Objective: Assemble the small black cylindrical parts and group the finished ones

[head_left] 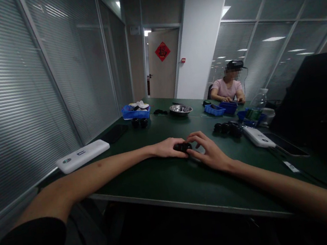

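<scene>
A small glossy black object with rounded ends [183, 147] is between my two hands, low over the green table; its exact kind cannot be made out. My left hand [169, 148] is closed around its left end, thumb toward the table edge. My right hand [208, 151] reaches in from the other side, with curved thumb and index finger pinching the right end. Something pale and translucent [200, 150] shows beneath the right fingers, too blurred to name.
Left, a white power bank [83, 156] lies beside a dark flat slab [115, 133]. Farther back are a blue basket [137, 112] and a metal bowl [180, 110]. Black round parts [227, 128], another power bank [258, 136] and a bottle [257, 107] stand right. A person [227, 88] sits beyond.
</scene>
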A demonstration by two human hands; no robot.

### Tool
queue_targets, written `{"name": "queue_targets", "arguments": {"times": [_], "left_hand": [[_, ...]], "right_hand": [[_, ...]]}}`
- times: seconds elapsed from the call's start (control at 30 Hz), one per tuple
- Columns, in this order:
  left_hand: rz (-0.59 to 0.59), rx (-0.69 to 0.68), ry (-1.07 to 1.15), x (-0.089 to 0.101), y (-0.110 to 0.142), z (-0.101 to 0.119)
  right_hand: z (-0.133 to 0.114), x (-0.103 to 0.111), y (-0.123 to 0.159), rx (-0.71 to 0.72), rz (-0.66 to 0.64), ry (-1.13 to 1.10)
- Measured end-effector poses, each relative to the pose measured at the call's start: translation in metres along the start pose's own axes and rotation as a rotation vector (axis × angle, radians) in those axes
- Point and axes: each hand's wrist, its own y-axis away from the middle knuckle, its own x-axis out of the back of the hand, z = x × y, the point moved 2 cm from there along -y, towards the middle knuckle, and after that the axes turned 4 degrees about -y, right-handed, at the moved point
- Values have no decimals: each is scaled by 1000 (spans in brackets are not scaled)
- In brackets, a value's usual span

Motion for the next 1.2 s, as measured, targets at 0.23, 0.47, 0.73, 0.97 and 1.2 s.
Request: {"name": "queue_targets", "arguments": {"times": [0.23,0.47,0.73,0.97,1.2], "left_hand": [[2,5,4,0,0,0],[-3,11,4,0,0,-2],[-13,11,14,-1,0,-3],[-16,9,6,0,0,-1],[-3,9,3,-1,-1,-3]], "right_hand": [[-3,0,-1,23,-21,2],[0,0,0,13,-31,3],[1,0,0,-15,1,14],[-1,0,0,19,-60,-12],[0,-1,0,-15,-22,-17]]}}
